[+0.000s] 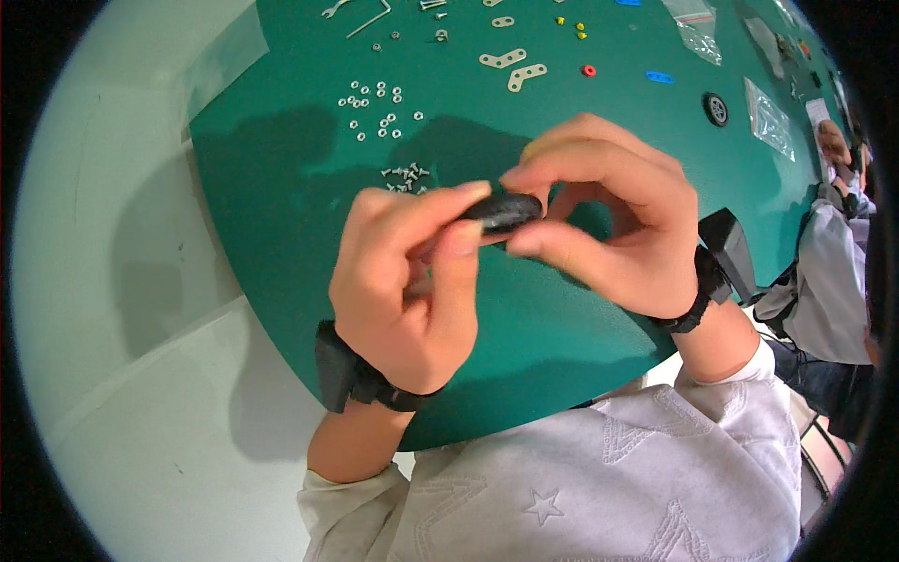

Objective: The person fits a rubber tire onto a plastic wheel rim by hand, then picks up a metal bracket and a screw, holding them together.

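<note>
A small black toy wheel [506,214], seen nearly edge-on, is held up between my two hands above the green table. My left hand [407,281] pinches its left end between thumb and fingers. At its right end, the thumb and forefinger of my right hand [613,211] close above and below the rim. The face of the wheel is turned away, so its hub is hidden. Just beyond my left hand lies a pile of small screws [407,176], with several loose hex nuts [382,108] scattered farther back.
Angled metal plates [504,60], a red ring [588,70], blue strips [660,77], another wheel [715,110] and plastic bags [770,122] lie toward the back and right. A hex key [370,21] is at the far left. Another person's sleeve [824,281] shows at right.
</note>
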A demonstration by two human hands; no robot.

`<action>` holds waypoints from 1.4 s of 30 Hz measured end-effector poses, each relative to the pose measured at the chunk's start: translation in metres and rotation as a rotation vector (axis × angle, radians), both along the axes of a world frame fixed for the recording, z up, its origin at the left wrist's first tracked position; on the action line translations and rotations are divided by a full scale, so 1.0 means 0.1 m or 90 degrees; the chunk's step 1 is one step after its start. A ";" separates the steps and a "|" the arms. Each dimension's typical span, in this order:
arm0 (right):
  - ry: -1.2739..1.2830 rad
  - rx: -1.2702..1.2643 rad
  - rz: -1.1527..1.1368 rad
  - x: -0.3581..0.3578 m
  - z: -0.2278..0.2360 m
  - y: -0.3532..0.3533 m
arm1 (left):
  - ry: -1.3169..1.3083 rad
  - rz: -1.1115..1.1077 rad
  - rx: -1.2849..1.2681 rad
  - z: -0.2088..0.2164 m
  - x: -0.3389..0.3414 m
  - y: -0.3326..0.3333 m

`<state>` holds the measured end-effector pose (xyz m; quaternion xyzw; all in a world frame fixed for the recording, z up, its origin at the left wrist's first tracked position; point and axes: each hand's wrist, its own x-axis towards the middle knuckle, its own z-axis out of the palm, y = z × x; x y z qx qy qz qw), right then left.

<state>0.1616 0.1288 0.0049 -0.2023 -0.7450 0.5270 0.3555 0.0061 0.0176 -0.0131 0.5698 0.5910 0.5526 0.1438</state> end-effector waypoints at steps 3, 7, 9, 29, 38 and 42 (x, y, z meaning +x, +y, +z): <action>-0.021 0.075 0.020 0.05 -0.05 0.07 | -0.262 -0.021 -0.011 -0.03 0.04 0.02; -0.037 0.138 0.010 0.09 -0.05 0.11 | -0.110 -0.055 0.016 -0.13 -0.05 0.07; -0.043 0.177 0.019 0.09 -0.03 0.11 | -0.051 -0.022 0.035 -0.10 -0.04 0.11; -0.030 0.048 -0.003 -0.02 -0.15 0.06 | -0.461 -0.044 -0.043 -0.13 0.00 0.12; -0.012 0.086 -0.053 0.01 -0.19 0.09 | -0.412 -0.064 -0.068 -0.09 0.09 0.17; -0.046 0.219 -0.049 0.05 -0.15 0.13 | -0.138 -0.043 -0.016 -0.13 0.01 0.17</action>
